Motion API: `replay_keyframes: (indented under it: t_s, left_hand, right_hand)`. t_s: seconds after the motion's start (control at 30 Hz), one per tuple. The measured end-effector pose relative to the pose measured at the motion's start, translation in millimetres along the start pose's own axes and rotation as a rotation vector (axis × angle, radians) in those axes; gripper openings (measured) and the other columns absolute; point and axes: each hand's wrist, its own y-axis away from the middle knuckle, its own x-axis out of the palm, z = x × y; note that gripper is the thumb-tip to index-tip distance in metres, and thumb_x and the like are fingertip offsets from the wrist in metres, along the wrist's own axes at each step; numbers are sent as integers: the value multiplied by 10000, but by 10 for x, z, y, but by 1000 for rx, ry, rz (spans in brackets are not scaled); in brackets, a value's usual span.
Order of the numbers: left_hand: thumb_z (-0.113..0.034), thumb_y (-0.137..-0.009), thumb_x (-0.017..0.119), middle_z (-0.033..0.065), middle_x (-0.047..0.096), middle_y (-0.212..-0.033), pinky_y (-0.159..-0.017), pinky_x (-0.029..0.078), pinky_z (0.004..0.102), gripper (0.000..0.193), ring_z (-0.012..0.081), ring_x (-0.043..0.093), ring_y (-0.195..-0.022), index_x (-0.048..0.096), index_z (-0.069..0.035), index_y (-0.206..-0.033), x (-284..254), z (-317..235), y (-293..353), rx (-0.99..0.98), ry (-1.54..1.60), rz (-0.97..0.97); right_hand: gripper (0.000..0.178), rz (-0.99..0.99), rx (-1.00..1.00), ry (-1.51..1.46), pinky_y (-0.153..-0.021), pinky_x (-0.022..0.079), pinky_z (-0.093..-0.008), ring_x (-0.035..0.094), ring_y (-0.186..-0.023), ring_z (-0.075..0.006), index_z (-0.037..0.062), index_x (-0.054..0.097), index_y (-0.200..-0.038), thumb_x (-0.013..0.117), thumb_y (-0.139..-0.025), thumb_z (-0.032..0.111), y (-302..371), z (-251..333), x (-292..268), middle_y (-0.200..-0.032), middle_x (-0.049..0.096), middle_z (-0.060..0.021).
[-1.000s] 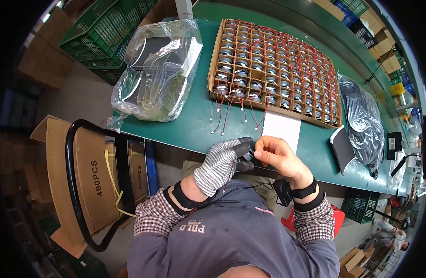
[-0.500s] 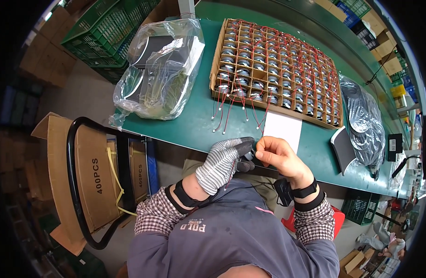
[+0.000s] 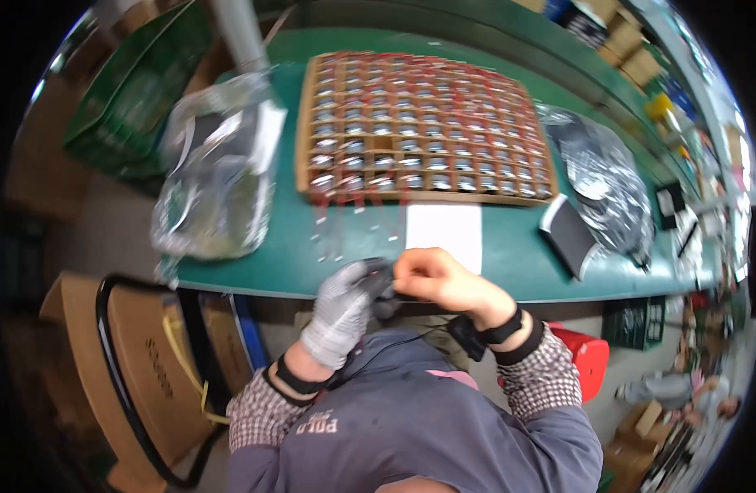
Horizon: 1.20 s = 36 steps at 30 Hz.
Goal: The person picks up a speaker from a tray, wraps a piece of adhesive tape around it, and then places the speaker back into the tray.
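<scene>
My left hand [image 3: 342, 311], in a striped grey glove with dark fingertips, is closed around a small dark round speaker [image 3: 388, 292], mostly covered by the fingers and blurred. My bare right hand [image 3: 448, 283] meets it there, thumb and fingers pinched together against the speaker's side. Whatever lies between the right fingertips is hidden. Both hands are above my lap, at the bench's near edge. Beyond them stands a divided cardboard tray [image 3: 476, 197] with rows of small round speakers, red wires lying over them. Several wire ends with white plugs hang over its front left.
A white sheet [image 3: 445, 234] lies before the tray. Plastic-bagged panels [image 3: 221, 181] rest at left, with more bagged dark parts [image 3: 604, 177] and a curved black panel [image 3: 568, 234] at right. A black-framed chair [image 3: 119, 370] and cartons stand lower left; a red stool [image 3: 587, 361] is at right.
The whole view has shifted and blurred with head movement, bench things now sitting further left. Both hands stay together at the small speaker, their grip looking much the same.
</scene>
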Motion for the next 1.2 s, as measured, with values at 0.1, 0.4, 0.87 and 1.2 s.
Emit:
replay_keyframes:
  t_s: [0.1,0.4,0.87,1.2]
  left_hand:
    - [-51,-820,612,94,609,-935,-633,535,272,293,162,612,-759,535,36,-1090,38,-66,23,-35,-219,-69]
    - [-17,-757,679,83,599,-949,-731,513,279,388,152,590,-808,526,33,-1110,121,-141,43,390,-255,-96]
    - [9,-720,713,96,601,-982,-800,487,295,473,160,579,-887,503,26,-1144,90,-128,74,715,-577,-187]
    - [-83,-813,643,148,595,-1020,-762,520,295,365,216,603,-904,505,-5,-1141,-199,-169,-18,265,204,-40]
  right_hand:
    - [99,6,-95,148,-581,388,-202,474,-652,-51,34,579,-833,582,-847,132,-47,-66,-2,-707,533,27]
    - [167,-375,-194,-246,-560,421,-222,510,-635,-65,27,608,-826,609,-861,190,238,-103,-442,-717,569,33]
    - [226,-477,-205,646,-453,350,-280,420,-468,-125,-7,558,-627,698,-734,135,251,46,-41,-538,476,-55]
    - [142,-345,-286,376,-485,336,-242,425,-535,-90,-11,577,-666,665,-748,65,443,110,-120,-612,501,-32]
